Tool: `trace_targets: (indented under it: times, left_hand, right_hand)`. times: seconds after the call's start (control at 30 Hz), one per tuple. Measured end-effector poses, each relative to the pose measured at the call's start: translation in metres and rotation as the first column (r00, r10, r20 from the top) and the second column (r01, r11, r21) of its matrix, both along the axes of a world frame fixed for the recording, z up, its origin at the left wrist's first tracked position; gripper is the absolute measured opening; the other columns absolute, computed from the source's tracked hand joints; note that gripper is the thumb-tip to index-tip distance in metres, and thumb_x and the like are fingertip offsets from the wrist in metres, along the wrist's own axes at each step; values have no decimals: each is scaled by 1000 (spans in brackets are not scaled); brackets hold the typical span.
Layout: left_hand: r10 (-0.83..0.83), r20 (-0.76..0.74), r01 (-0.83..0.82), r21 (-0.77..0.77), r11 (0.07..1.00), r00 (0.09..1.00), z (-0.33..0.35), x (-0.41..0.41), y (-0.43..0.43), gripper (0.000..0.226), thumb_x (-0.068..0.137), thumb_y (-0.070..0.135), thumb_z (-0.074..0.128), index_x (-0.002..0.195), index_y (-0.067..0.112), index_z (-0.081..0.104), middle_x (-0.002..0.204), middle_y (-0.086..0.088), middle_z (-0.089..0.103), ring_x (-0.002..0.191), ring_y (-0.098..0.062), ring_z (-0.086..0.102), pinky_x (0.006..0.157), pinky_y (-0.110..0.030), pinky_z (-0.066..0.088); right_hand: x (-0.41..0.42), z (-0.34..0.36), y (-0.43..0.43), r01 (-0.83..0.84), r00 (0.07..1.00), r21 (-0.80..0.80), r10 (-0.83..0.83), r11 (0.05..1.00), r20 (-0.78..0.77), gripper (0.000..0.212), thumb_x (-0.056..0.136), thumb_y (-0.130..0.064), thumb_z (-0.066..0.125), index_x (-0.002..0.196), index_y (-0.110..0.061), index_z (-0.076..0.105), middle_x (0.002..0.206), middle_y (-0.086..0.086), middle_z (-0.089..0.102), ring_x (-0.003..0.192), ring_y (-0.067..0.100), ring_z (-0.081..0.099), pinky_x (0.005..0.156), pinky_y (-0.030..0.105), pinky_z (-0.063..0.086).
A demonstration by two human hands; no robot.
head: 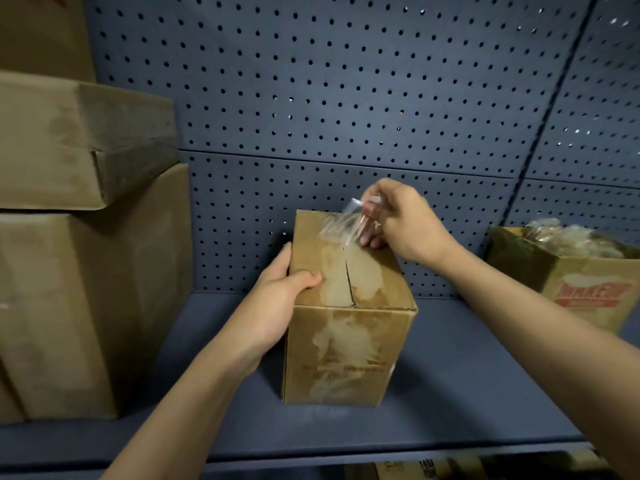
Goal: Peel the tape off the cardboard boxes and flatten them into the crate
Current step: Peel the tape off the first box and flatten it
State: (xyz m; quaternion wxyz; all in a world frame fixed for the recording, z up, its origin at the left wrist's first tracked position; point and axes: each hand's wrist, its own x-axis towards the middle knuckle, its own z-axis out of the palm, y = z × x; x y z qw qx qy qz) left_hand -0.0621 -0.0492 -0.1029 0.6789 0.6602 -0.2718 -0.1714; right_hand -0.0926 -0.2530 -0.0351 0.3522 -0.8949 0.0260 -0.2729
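Note:
A small brown cardboard box (pixel 349 337) stands upright in the middle of a blue shelf. Its top flaps are closed, with pale torn patches along the centre seam and down the front. My left hand (pixel 280 299) grips the box's upper left edge, thumb on top. My right hand (pixel 401 223) is over the far right of the top and pinches a strip of clear tape (pixel 341 225), lifted off the far part of the seam. The tape's lower end still sticks to the box top.
Large cardboard boxes (pixel 79 306) are stacked at the left, one (pixel 76 140) overhanging on top. An open box (pixel 585 282) holding crumpled clear tape or plastic sits at the right. A perforated blue back panel (pixel 346 98) rises behind. The shelf's front edge (pixel 381 455) runs below.

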Motion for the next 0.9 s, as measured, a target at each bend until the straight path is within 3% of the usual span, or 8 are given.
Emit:
trace_targets:
  times: [0.1,0.17,0.37,0.5,0.63,0.73,0.8,0.9]
  left_hand:
    - [8,17,-8,-4,1000,1000,-1,-2,0,34,102,13,48,124,35,61,105,10,74,92,-10,71,77,-28,49]
    - [24,12,-24,-6,1000,1000,-2,-2,0,34,102,13,48,126,34,60,106,8,74,92,-12,71,78,-30,50]
    - [37,33,-37,-6,999,999,-6,-1,0,35,101,16,52,131,33,56,103,12,74,94,-12,70,81,-33,50]
    - [27,61,-27,-9,1000,998,-8,-3,1,39,98,19,54,135,32,53,108,9,73,97,-12,69,84,-35,50]
    - [26,121,-28,12,1000,992,-8,-8,4,37,103,14,47,126,41,56,99,12,74,90,-12,70,79,-33,48]
    - [25,133,-26,2,1000,991,-10,-11,6,38,103,15,47,124,45,55,101,12,73,94,-13,70,84,-37,51]
    - [24,125,-22,-12,1000,992,-10,-13,6,39,103,16,47,127,46,53,106,12,73,98,-13,70,91,-42,52]
    - [21,102,-17,-39,999,995,-10,-17,7,46,102,16,49,138,45,46,111,15,72,102,-11,70,95,-43,52]
  right_hand:
    - [0,2,10,-30,998,156,37,987,-42,30,104,0,38,119,-15,59,66,2,60,54,10,59,52,19,46]
    - [0,6,20,-29,994,123,42,992,-103,40,102,4,32,108,-10,69,62,-7,58,45,-1,49,47,13,38]
    - [-3,18,27,-46,963,158,86,986,-256,48,95,-36,40,91,2,69,57,-8,51,68,29,29,65,34,26]
    - [-9,23,31,-74,954,-55,54,996,-296,38,89,-60,59,87,-23,67,71,-13,59,57,-1,53,64,23,36]
    - [-11,23,27,-47,965,-381,-56,923,-255,45,79,-57,74,111,-29,63,90,-13,51,83,8,51,66,18,38]
    - [-20,25,32,-124,940,-427,-32,896,-339,47,93,-60,49,129,-31,57,92,-9,40,94,3,41,75,20,34]
    - [-22,25,35,-173,927,-392,15,904,-375,44,106,-45,27,137,-30,54,90,-8,38,93,-7,37,82,21,32]
    - [-22,26,34,-171,933,-460,-7,871,-360,44,108,-28,28,150,-28,39,94,-7,37,96,-7,40,78,10,28]
